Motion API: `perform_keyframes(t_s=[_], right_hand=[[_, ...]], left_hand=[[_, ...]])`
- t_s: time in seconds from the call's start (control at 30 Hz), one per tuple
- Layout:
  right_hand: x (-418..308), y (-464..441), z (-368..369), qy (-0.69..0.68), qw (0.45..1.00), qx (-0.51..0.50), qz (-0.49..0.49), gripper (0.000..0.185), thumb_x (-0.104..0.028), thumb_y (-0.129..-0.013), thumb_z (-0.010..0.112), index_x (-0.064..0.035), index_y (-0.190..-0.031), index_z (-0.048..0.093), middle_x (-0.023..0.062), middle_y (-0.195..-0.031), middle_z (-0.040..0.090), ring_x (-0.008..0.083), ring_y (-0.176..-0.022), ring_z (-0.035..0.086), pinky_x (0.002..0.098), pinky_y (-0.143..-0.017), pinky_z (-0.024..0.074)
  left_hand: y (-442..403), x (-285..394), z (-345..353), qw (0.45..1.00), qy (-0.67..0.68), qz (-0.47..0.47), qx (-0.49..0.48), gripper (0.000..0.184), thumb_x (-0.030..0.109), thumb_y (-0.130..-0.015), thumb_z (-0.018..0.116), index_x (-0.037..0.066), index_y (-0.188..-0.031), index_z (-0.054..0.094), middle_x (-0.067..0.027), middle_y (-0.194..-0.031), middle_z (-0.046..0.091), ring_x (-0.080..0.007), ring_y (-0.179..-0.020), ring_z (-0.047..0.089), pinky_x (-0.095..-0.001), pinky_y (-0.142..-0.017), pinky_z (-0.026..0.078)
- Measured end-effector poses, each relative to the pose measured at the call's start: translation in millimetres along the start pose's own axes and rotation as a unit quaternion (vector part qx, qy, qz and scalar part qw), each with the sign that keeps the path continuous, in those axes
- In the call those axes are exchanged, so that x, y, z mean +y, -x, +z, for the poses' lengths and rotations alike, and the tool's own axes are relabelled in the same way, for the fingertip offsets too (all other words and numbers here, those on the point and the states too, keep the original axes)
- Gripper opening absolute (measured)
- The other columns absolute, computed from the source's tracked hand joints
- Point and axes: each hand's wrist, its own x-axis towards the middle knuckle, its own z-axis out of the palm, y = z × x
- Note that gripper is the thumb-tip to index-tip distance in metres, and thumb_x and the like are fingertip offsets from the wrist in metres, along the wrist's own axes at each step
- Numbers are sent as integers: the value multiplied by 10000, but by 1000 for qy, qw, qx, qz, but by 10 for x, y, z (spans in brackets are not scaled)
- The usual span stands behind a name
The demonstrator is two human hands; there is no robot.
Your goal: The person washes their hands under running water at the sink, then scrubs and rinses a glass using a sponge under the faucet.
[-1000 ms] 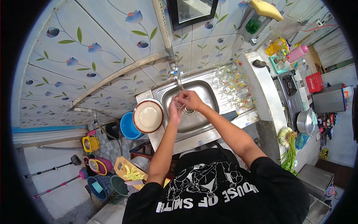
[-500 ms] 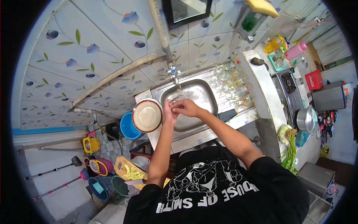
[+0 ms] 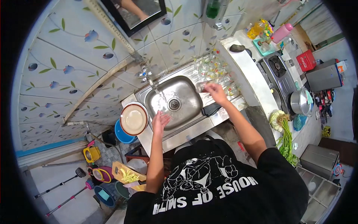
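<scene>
Water runs from the tap into the steel sink. My left hand is over the sink's near left part, palm up with its fingers apart and nothing in it. Over the sink's right edge, my right hand holds a clear drinking glass by the fingers. Just beyond it, several clear glasses stand close together on the drainboard. A dark cloth lies at the sink's right front corner. Stacked plates with a brown-rimmed one on top sit left of the sink.
A blue bucket is below the plates. At lower left is a cutting board with cut pale pieces. A raised ledge borders the drainboard's right side. Farther right are a stove, a pot and leafy vegetables.
My hands have parted. The right one has moved right toward the glasses with a glass, while the left one has opened over the sink. The view has shifted and turned.
</scene>
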Motion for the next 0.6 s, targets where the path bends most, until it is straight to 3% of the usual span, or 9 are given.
perform_keyframes(t_s=[0.1,0.2,0.27,0.4,0.5,0.6], right_hand=[[385,-128,-569,7,996,61,-62,255,-218,-897,595,24,-863,667,51,-770,681,99,-720,618,275,-669,487],[354,-111,-925,72,987,124,-69,263,-236,-892,591,14,-880,670,110,-787,688,170,-710,650,317,-674,497],[264,-57,-1053,268,945,167,-83,265,-259,-885,576,-12,-893,672,169,-803,671,296,-732,654,388,-670,497],[370,-76,-1143,316,938,129,-65,243,-247,-859,612,-17,-909,674,200,-854,650,337,-775,637,373,-733,492],[506,-143,-1171,430,895,83,-78,216,-250,-848,598,-53,-884,678,171,-866,655,360,-833,616,445,-734,492],[576,-225,-1171,467,881,47,-48,217,-260,-851,587,-62,-837,674,167,-861,653,355,-833,620,444,-739,496]], left_hand=[[21,-118,38,1000,2,-23,17,559,436,-929,502,-30,-1229,421,-193,-1107,571,-288,-1003,602,-386,-886,479],[102,-112,221,999,22,-22,18,558,429,-932,501,-33,-1232,415,-195,-1117,572,-284,-1004,602,-374,-875,481],[148,-104,369,1000,2,-1,19,546,426,-929,508,-32,-1216,431,-193,-1128,575,-277,-1007,600,-369,-866,481],[207,-34,687,998,-43,50,0,520,427,-917,528,-7,-1197,466,-152,-1109,594,-236,-994,598,-345,-838,482],[231,-129,794,994,-89,59,10,526,432,-908,539,1,-1203,474,-133,-1106,597,-218,-997,592,-340,-831,479],[274,-292,816,993,-102,55,33,492,423,-905,546,19,-1181,495,-122,-1097,604,-204,-991,592,-335,-824,480]])
